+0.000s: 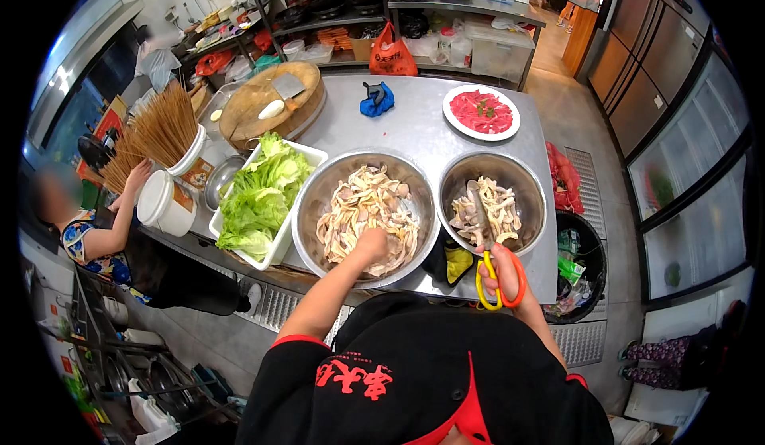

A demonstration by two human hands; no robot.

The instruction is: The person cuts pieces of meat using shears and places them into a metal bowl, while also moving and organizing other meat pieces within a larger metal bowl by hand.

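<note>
Pale, yellowish strips of raw meat or offal (364, 206) fill much of a large stainless steel bowl (305, 230). Into this heap reaches my left hand (373, 245); its fingers are hidden, so whether they grasp a strip is unclear. My right hand (507, 274) grips kitchen scissors (485, 230) by their yellow and orange handles. The blades point away from me over a smaller steel bowl (535, 206) and look closed together. Cut pieces of the same pale meat (501, 203) lie in that bowl, beneath and around the blades.
White tray (281, 248) of lettuce (263, 194) stands left, behind it a round chopping block (239, 110) with a cleaver (288, 86). A plate (453, 123) of red meat sits beyond the bowls. A co-worker (107, 236) handles skewers (164, 125). A waste bin (588, 266) stands right.
</note>
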